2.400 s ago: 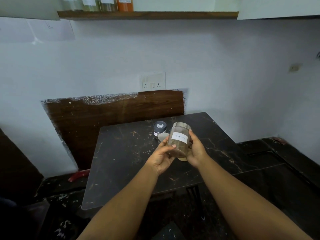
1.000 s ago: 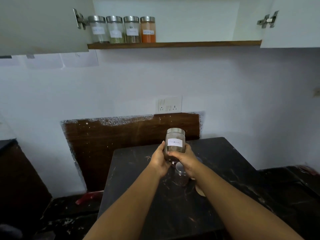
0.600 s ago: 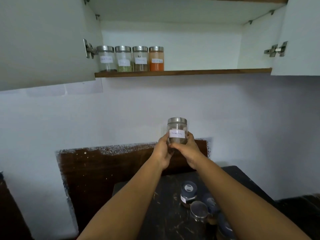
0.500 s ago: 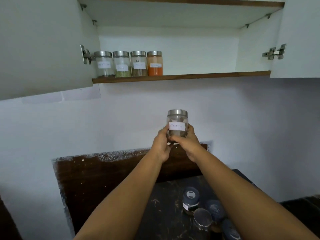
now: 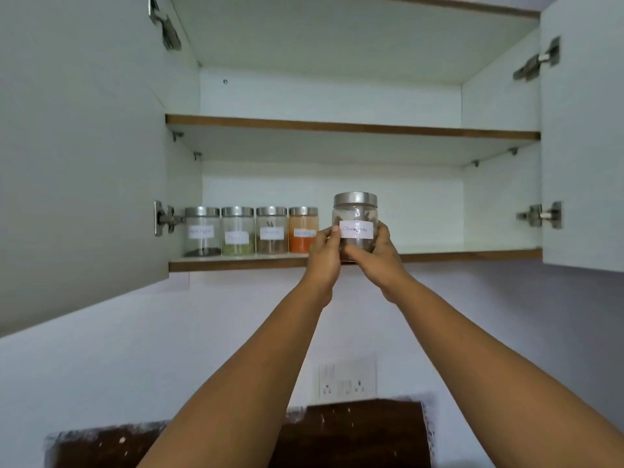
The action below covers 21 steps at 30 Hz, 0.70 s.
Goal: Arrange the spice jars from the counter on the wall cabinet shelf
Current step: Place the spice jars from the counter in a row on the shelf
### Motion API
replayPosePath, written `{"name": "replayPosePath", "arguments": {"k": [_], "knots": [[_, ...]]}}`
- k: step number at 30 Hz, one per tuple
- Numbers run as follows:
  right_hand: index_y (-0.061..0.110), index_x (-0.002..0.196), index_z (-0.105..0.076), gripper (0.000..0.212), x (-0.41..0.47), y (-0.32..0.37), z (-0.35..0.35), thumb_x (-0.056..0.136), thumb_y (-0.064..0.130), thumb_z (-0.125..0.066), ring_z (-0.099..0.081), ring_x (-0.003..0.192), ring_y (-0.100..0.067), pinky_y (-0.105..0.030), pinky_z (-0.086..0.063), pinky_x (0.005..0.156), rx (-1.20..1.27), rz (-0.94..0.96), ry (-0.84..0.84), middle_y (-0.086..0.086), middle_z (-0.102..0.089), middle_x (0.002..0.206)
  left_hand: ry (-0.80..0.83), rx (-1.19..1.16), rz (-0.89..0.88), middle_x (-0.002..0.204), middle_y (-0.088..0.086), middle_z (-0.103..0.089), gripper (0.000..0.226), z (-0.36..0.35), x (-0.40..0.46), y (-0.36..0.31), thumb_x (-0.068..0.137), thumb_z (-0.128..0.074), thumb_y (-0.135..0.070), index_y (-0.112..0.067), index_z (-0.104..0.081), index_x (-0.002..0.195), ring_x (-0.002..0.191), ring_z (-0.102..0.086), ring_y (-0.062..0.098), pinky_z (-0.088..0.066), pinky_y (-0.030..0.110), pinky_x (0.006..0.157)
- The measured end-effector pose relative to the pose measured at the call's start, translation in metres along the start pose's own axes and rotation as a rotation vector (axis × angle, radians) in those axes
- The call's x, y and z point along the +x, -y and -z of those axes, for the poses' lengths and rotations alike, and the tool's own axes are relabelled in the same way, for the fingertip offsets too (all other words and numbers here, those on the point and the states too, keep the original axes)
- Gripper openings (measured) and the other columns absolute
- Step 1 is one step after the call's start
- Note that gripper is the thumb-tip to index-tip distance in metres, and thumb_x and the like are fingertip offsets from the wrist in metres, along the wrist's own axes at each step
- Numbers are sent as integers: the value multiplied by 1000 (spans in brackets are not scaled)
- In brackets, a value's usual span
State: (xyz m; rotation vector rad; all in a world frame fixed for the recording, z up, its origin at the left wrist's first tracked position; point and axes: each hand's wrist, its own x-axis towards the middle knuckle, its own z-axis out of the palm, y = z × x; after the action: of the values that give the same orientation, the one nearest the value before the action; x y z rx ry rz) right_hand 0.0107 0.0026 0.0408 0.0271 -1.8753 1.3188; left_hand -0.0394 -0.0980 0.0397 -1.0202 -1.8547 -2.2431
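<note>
I've lifted the spice jar (image 5: 355, 228) from low over the table up to the lower cabinet shelf (image 5: 472, 255). My left hand (image 5: 325, 256) and right hand (image 5: 378, 258) now hold it at the shelf's front edge, just right of the orange jar (image 5: 303, 229). The table has dropped out of sight.
</note>
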Motion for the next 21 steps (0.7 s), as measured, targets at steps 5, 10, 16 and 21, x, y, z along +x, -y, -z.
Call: {"name": "replayPosePath", "arguments": {"k": [5, 10, 16, 21], "knots": [[24, 134, -38, 80, 55, -3, 16, 69, 38, -82, -57, 103, -14, -27, -45, 81, -238, 6, 96, 7, -57, 115, -23, 458, -151, 116, 1, -63, 36, 13, 43, -12, 104, -36, -35, -15, -57, 126, 104, -58, 17, -45, 28, 82], [8, 132, -39, 85, 105, -33, 16, 69, 43, -83, -55, 105, -21, -29, -44, 82, -579, -143, 161, -4, -54, 117, -172, 1427, -255, 105, 7, -66, 41, 54, 73, 27, 102, -27, -35, -13, -62, 103, 94, -61, 25, -44, 33, 76], [4, 137, -34, 94, 151, -50, -3, 68, 39, -86, -52, 121, -27, -32, -43, 93, -609, -281, 271, -12, -49, 134, -165, 1501, -296, 117, 3, -59, 36, 65, 90, 44, 100, -28, -35, -14, -55, 114, 106, -53, 22, -44, 35, 80], [8, 128, -53, 76, 169, -60, -17, 67, 38, -87, -55, 108, -28, -35, -45, 97, -585, -312, 343, -13, -55, 129, -142, 1527, -229, 122, 7, -56, 39, 63, 89, 42, 100, -27, -35, -12, -52, 121, 112, -49, 24, -44, 38, 86]]}}
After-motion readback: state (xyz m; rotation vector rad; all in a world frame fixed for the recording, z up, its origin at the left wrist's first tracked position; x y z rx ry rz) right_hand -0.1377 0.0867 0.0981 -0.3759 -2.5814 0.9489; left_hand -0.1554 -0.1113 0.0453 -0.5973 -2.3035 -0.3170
